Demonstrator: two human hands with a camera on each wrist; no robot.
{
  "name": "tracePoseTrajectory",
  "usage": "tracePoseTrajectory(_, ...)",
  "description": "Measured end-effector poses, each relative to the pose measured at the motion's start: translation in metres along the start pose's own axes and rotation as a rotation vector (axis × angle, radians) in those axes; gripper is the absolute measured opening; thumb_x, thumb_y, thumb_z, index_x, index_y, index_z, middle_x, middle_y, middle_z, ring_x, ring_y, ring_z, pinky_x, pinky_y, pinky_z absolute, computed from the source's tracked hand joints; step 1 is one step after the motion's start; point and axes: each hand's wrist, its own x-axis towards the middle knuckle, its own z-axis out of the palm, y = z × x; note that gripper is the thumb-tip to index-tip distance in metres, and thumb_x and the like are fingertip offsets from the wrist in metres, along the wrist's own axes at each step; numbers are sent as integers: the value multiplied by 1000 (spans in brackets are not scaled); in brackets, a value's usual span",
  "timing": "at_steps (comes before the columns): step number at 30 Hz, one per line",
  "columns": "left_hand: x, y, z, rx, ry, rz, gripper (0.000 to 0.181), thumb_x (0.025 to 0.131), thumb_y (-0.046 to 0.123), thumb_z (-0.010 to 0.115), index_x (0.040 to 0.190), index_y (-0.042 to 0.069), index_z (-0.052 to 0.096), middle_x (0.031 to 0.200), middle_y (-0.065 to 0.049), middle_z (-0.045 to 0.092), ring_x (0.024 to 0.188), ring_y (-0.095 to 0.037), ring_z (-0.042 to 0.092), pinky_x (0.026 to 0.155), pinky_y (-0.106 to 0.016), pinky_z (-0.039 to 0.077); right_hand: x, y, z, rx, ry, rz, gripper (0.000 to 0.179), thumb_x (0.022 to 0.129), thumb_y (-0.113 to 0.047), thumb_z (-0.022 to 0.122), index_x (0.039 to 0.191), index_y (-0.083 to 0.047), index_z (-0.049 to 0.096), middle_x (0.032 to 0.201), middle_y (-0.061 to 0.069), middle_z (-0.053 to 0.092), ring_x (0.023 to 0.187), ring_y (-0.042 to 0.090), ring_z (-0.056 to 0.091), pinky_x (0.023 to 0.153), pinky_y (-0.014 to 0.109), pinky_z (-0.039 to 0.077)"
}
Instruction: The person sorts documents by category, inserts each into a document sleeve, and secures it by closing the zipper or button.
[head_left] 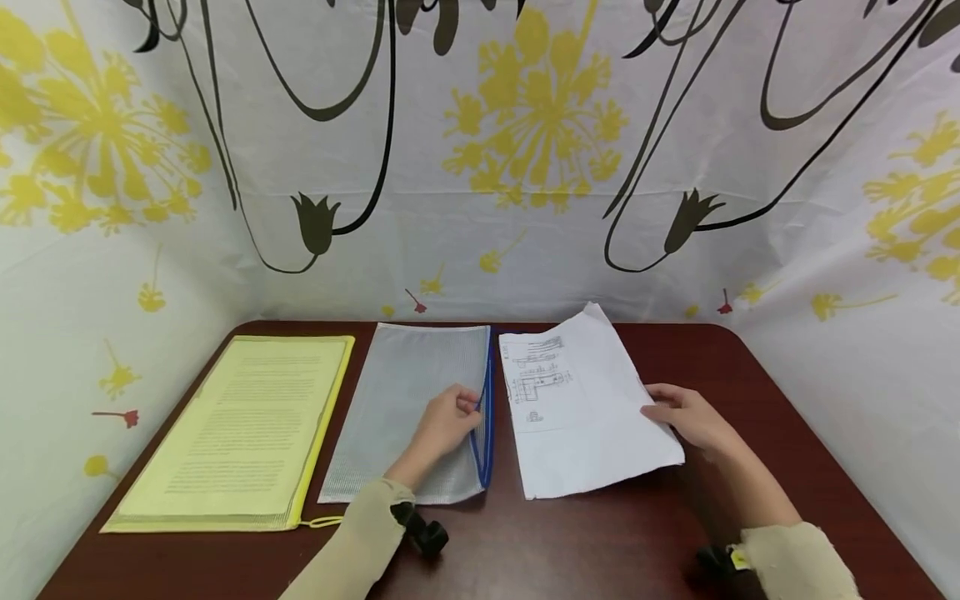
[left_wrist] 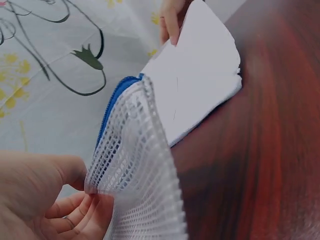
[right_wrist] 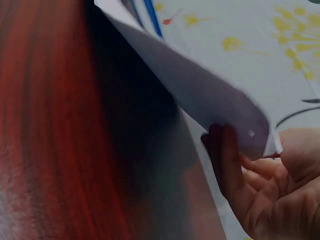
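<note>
At our brown table [head_left: 570, 542], our left hand [head_left: 444, 423] pinches the pouch [head_left: 405, 375]; our right hand [head_left: 697, 421] grips the papers [head_left: 592, 425].

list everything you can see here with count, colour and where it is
yellow zip-edged mesh folder: one, yellow, left side of table
printed paper: at least one sheet, inside that folder
thin looped cord: one, yellow, folder's near right corner
white mesh pouch with blue zip: one, table's middle
white paper with line drawings: at least one sheet, right of pouch
smooth wood-grain table: one, dark reddish-brown, beneath everything
plant-printed cloth: white with yellow, dark and red, behind and beside table
sleeves: two, beige, on forearms
wrist devices: two, black, one per wrist
left hand: one, fingers pinching pouch's zip side
right hand: one, fingers holding drawing paper's right edge
</note>
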Motion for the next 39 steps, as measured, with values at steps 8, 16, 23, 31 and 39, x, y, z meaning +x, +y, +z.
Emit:
tracePoseTrajectory(8, -1, 0, -11, -23, 17, 16, 28, 82, 6, 64, 110, 0, 65, 96, -12, 70, 86, -21, 67, 78, -33, 56, -12, -8, -18, 193, -63, 14, 62, 103, -26, 55, 149, 10, 33, 103, -13, 67, 80, 8, 68, 71, 30, 59)
tracePoseTrajectory(16, -1, 0, -14, -59, 10, 12, 27, 82, 4, 64, 108, -1, 64, 97, -13, 69, 87, -22, 68, 76, -31, 56, -22, -13, -28, 317, -106, 7, 34, 103, -20, 54, 137, -20, 58, 96, -13, 73, 76, 10, 71, 67, 29, 60)
tracePoseTrajectory(23, -2, 2, -15, -73, 7, 8, 27, 83, 3, 64, 109, -2, 64, 98, -14, 69, 87, -23, 68, 76, -32, 57, -25, -18, -32, 328, -141, -1, 25, 103, -19, 54, 116, -38, 65, 93, -11, 75, 71, 11, 72, 64, 28, 60)
tracePoseTrajectory(31, -3, 4, -17, -88, 1, -6, 28, 82, 2, 65, 110, -1, 64, 98, -14, 69, 84, -20, 67, 75, -29, 56, -17, -24, -15, 332, -107, -6, 34, 103, -22, 55, 136, -18, 59, 96, -14, 73, 75, 9, 71, 67, 28, 61)
tracePoseTrajectory(39, -3, 3, -15, -88, -22, -5, 28, 83, 4, 65, 111, 0, 64, 98, -13, 68, 82, -17, 64, 76, -28, 55, -4, -29, 13, 387, -13, 12, 62, 102, -24, 56, 150, 8, 33, 92, -17, 71, 76, 6, 70, 67, 26, 60)
